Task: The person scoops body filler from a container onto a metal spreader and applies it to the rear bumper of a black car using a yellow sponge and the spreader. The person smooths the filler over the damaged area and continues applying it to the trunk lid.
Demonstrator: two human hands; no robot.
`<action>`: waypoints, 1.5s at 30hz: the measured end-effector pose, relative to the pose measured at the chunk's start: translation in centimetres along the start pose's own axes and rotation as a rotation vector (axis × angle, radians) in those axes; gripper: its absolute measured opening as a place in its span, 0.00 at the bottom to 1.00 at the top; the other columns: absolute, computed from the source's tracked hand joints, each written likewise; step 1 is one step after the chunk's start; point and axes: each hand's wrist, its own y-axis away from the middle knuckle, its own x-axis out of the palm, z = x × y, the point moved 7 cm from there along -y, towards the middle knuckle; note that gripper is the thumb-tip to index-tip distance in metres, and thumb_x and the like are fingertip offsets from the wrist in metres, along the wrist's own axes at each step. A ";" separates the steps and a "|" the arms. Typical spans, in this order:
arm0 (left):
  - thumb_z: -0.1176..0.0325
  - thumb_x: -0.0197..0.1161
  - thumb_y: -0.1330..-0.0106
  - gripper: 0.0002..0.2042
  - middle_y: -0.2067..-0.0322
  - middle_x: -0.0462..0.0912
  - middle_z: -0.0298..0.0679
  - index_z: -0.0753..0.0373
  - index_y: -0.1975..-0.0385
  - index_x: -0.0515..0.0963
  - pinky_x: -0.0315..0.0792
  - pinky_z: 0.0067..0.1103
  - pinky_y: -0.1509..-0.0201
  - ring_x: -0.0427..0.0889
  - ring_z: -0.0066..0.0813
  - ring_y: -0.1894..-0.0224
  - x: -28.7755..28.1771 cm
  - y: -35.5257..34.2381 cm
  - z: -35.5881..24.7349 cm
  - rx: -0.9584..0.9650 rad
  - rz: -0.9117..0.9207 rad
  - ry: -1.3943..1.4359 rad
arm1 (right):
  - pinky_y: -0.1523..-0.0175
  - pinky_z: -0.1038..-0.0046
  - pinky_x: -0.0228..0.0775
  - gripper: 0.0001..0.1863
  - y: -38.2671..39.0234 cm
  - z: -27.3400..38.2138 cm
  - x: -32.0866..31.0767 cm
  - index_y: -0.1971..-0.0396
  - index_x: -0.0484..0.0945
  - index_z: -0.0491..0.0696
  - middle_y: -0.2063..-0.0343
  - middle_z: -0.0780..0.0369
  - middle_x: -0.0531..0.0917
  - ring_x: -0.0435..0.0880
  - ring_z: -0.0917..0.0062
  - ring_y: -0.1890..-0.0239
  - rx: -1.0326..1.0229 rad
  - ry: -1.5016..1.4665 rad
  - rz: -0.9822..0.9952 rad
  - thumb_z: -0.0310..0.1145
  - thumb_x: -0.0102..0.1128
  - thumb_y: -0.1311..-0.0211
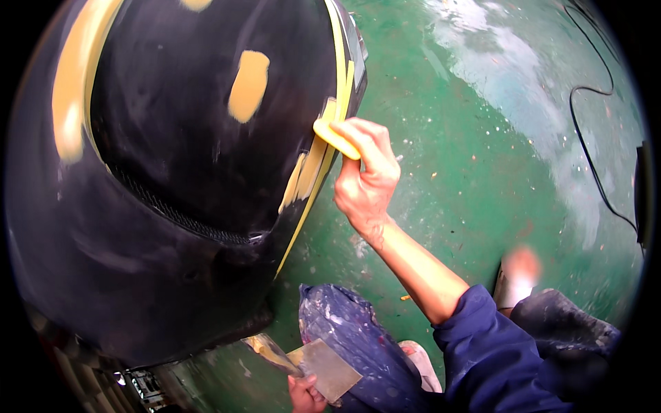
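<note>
Well, the right hand tilting its pinched yellow spreader could ridge tan paste on the black panel; below it, the left hand grips a square metal plate.

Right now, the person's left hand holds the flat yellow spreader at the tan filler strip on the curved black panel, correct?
Not quite: the right hand, not the left hand, holds the flat yellow spreader at the tan filler strip on the curved black panel, as the head view shows.
</note>
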 end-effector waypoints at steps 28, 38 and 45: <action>0.66 0.61 0.35 0.19 0.81 0.75 0.36 0.70 0.50 0.69 0.67 0.21 0.85 0.68 0.21 0.89 -2.2 -5.4 2.3 0.074 0.408 0.304 | 0.46 0.66 0.74 0.24 8.5 2.5 0.2 0.61 0.85 0.41 0.62 0.56 0.85 0.82 0.61 0.55 0.131 -0.105 0.083 0.10 0.53 0.61; 0.73 0.60 0.40 0.07 0.88 0.63 0.25 0.52 0.72 0.69 0.60 0.19 0.90 0.65 0.20 0.91 0.7 0.6 -0.6 0.011 -0.014 0.038 | 0.44 0.66 0.74 0.26 9.2 1.9 -1.3 0.58 0.85 0.41 0.60 0.55 0.85 0.83 0.61 0.54 0.246 -0.200 0.199 0.07 0.49 0.59; 0.73 0.60 0.39 0.10 0.89 0.63 0.25 0.51 0.77 0.67 0.58 0.19 0.90 0.64 0.19 0.91 1.7 1.1 -0.7 0.012 -0.048 0.045 | 0.50 0.77 0.74 0.15 -0.5 -0.8 -1.1 0.55 0.85 0.43 0.58 0.59 0.85 0.83 0.74 0.56 0.077 -0.102 0.041 0.12 0.60 0.39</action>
